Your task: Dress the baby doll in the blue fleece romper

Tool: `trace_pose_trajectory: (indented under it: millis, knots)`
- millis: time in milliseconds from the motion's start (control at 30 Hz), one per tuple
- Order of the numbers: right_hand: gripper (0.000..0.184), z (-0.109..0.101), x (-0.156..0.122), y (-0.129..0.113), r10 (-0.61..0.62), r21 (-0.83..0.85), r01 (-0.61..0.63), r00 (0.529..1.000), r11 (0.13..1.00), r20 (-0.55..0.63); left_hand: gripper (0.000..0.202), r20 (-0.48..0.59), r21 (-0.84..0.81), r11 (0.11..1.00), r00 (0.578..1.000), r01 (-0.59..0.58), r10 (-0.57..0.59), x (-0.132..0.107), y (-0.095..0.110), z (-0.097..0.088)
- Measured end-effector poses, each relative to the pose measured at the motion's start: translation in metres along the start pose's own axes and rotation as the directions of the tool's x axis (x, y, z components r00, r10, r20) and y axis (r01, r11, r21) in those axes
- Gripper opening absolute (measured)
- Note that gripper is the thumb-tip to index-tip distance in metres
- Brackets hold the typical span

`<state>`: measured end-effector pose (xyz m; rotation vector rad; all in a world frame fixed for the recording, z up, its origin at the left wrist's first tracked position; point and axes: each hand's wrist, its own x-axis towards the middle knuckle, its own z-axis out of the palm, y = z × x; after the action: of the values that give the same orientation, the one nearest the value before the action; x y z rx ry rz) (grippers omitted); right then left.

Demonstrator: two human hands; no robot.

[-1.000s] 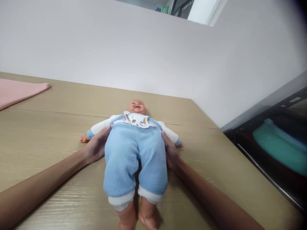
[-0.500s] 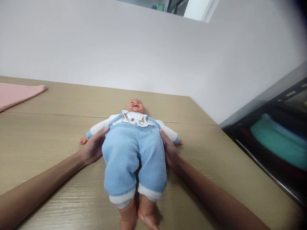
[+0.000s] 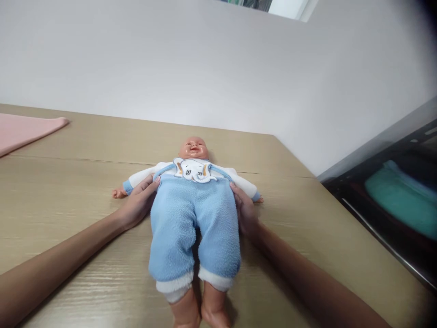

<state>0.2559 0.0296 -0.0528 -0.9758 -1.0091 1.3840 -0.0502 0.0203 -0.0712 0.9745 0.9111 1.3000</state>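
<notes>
Doll (image 3: 191, 200), just one, face up on one table (image 3: 119, 282), right there between your two hands, its sides in your grasp! Your left hand (image 3: 139, 202) curves part-open along one flank, thumb on the edge of the blue outfit (image 3: 177, 218), the other fingers bunched by the sleeve. Your right hand (image 3: 246, 212) cups the opposite flank, thumb up front, the remaining fingers partly hidden; how far those bend, I can't tell. Just beyond your fingertips, one elephant patch (image 3: 194, 171) sits between two blue straps (image 3: 165, 170), with one head (image 3: 194, 148) past that. Two white sleeves (image 3: 141, 176) spread outward past your fingers, one each side. Nearer you than your fingers come two blue trouser legs, two white cuffs (image 3: 175, 283) and two bare lower legs (image 3: 215, 305). Well left of your left fingers and farther off, one pink cloth (image 3: 27, 130); well right of your right fingers, off the table, one blurred teal item (image 3: 403, 200). One pale wall (image 3: 170, 64) rises beyond it all.
</notes>
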Motion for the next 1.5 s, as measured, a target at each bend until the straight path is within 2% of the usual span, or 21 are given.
trace_pose_trajectory:
  millis: [167, 267, 367, 500, 600, 700, 767, 867, 900, 967, 1033, 1100, 1233, 1300, 1367, 1433, 1500]
  knots:
    - [0.036, -0.012, 0.007, 0.001, -0.153, -0.158, 0.150, 0.988, 0.976, -0.006, 0.043, 0.031, 0.330, 0.940, 0.996, -0.084, 0.078, 0.000, -0.003, -0.003]
    - [0.036, -0.015, 0.010, 0.003, -0.169, -0.183, 0.168, 0.986, 0.969, 0.009, 0.041, 0.040, 0.400, 0.906, 0.990, -0.139, 0.134, -0.003, 0.001, -0.001]
    - [0.039, -0.014, 0.013, 0.007, -0.121, -0.117, 0.119, 0.993, 0.986, -0.007, 0.040, -0.005, 0.378, 0.915, 0.988, -0.140, 0.153, -0.005, 0.001, 0.000]
    - [0.043, -0.012, 0.020, 0.007, -0.103, -0.069, 0.100, 0.994, 0.993, -0.033, 0.041, -0.049, 0.195, 0.976, 0.993, -0.097, 0.108, -0.004, -0.002, -0.003]
    - [0.045, -0.011, 0.025, 0.008, -0.145, -0.187, 0.132, 0.988, 0.973, -0.057, 0.044, -0.055, 0.062, 0.996, 0.996, -0.063, 0.066, -0.001, -0.002, -0.001]
    - [0.048, -0.010, 0.024, 0.011, -0.200, -0.307, 0.181, 0.979, 0.934, -0.032, 0.048, -0.084, 0.034, 0.997, 0.994, -0.064, 0.067, 0.000, -0.001, 0.003]
    - [0.049, -0.009, 0.019, 0.011, -0.284, -0.350, 0.249, 0.957, 0.903, -0.052, 0.048, -0.101, 0.033, 0.996, 0.991, -0.083, 0.086, 0.000, -0.001, 0.004]
    - [0.046, -0.003, 0.008, 0.000, -0.509, -0.506, 0.413, 0.858, 0.757, -0.062, 0.046, -0.123, 0.015, 0.995, 0.988, -0.095, 0.096, -0.001, -0.003, 0.005]
    - [0.043, 0.002, 0.006, -0.007, -0.570, -0.559, 0.464, 0.821, 0.687, -0.020, 0.045, -0.132, 0.017, 0.995, 0.986, -0.100, 0.102, -0.001, -0.004, 0.005]
    - [0.031, 0.015, 0.004, -0.025, -0.611, -0.610, 0.547, 0.781, 0.573, 0.126, 0.044, -0.147, 0.053, 0.990, 0.980, -0.127, 0.134, -0.002, -0.005, 0.005]
    - [0.019, 0.035, 0.011, -0.045, -0.575, -0.602, 0.608, 0.768, 0.518, 0.281, 0.043, -0.152, 0.099, 0.983, 0.974, -0.156, 0.170, -0.002, -0.005, 0.006]
    - [0.012, 0.062, 0.026, -0.061, -0.507, -0.572, 0.641, 0.763, 0.513, 0.401, 0.043, -0.143, 0.131, 0.976, 0.971, -0.174, 0.192, -0.002, -0.004, 0.007]
    - [0.014, 0.122, 0.077, -0.069, -0.274, -0.541, 0.700, 0.696, 0.467, 0.664, 0.045, -0.113, 0.193, 0.950, 0.956, -0.247, 0.272, -0.004, -0.001, 0.011]
    - [0.020, 0.150, 0.106, -0.063, -0.142, -0.530, 0.744, 0.624, 0.406, 0.768, 0.044, -0.092, 0.238, 0.931, 0.947, -0.279, 0.307, -0.006, 0.000, 0.012]
    - [0.028, 0.176, 0.130, -0.052, 0.041, -0.489, 0.817, 0.501, 0.305, 0.864, 0.041, -0.060, 0.275, 0.911, 0.940, -0.307, 0.335, -0.009, -0.001, 0.013]
    - [0.049, 0.196, 0.147, -0.042, 0.271, -0.448, 0.864, 0.386, 0.227, 0.882, 0.036, -0.019, 0.311, 0.885, 0.929, -0.347, 0.370, -0.012, -0.003, 0.013]
    - [0.073, 0.210, 0.156, -0.035, 0.451, -0.428, 0.880, 0.304, 0.204, 0.839, 0.033, 0.007, 0.346, 0.862, 0.920, -0.371, 0.393, -0.014, -0.005, 0.013]
